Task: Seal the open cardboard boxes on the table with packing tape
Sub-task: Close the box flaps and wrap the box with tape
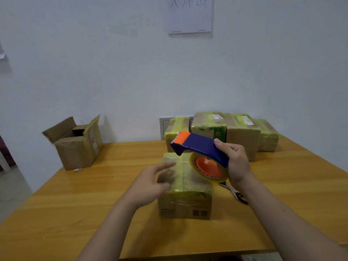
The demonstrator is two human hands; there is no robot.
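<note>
A: Setting?

B: Small parcel-packing room, plain, office-like. Bare white wall (94, 63). One paper sheet (190, 16) hangs high on it, with handwritten characters cut off by the frame top.

A: Evidence for packing?

B: Wooden tabletop (94, 194) serves as the bench. Far right: a row of taped cartons (243, 140) against the wall, two with white printed labels. Far left: an open carton (75, 147), flaps up. Centre: tape dispenser (199, 146) loaded with a clear roll. Scissors (235, 193) lie flat on the wood, right of centre.
</note>
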